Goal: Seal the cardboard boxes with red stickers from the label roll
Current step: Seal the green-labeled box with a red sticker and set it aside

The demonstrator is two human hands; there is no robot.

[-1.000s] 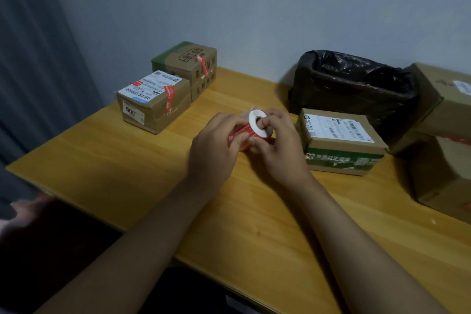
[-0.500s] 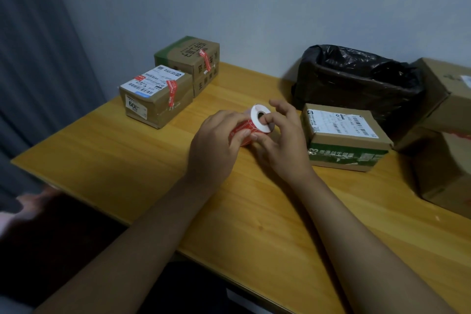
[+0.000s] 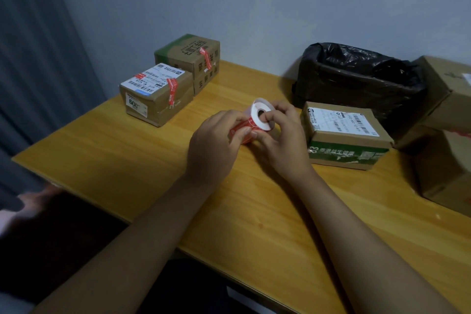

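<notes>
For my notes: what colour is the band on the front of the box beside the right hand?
Green, with pale print, on the box; head view.

We sit in a plain room used for packing: wooden table (image 3: pixel 127 160) against a bare wall (image 3: pixel 254 7), labelled parcels (image 3: pixel 155 94), curtain (image 3: pixel 38 58).

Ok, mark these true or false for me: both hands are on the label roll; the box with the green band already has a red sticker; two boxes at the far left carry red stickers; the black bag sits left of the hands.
1. Both hands hold the label roll: true.
2. Green-banded box has a red sticker: false, none shows.
3. Two far-left boxes carry red stickers: true.
4. Black bag sits left: false, far right.
</notes>
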